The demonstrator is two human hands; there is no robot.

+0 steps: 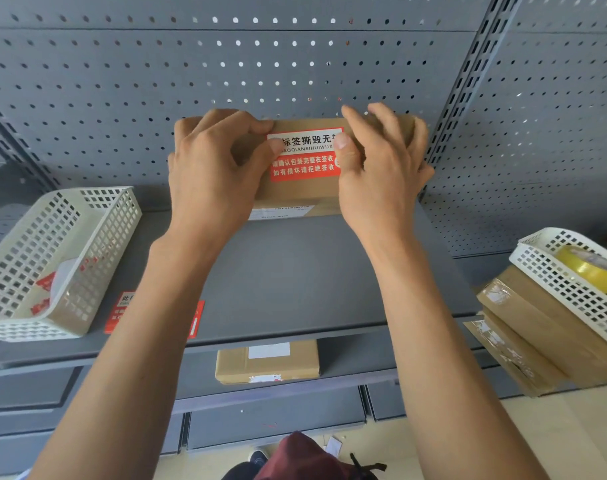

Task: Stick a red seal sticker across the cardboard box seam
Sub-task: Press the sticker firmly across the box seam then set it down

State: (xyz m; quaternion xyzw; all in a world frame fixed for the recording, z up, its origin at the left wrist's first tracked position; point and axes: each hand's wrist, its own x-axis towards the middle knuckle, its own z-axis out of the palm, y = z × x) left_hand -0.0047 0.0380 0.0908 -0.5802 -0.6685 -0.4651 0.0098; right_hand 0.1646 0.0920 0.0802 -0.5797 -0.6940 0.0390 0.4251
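A brown cardboard box (295,195) stands tilted up on the grey shelf (288,278), near the pegboard. A red and white seal sticker (304,155) with printed characters lies on the box face that looks at me. My left hand (212,168) grips the box's left end, thumb tip pressing the sticker's left edge. My right hand (381,161) grips the right end, thumb on the sticker's right edge. The box seam under the sticker is hidden.
A white basket (52,265) with sticker sheets sits at the left, and a red sticker sheet (122,311) lies beside it. Another box (267,362) rests on the lower shelf. At the right are stacked boxes (537,327) and a basket holding yellow tape (589,268).
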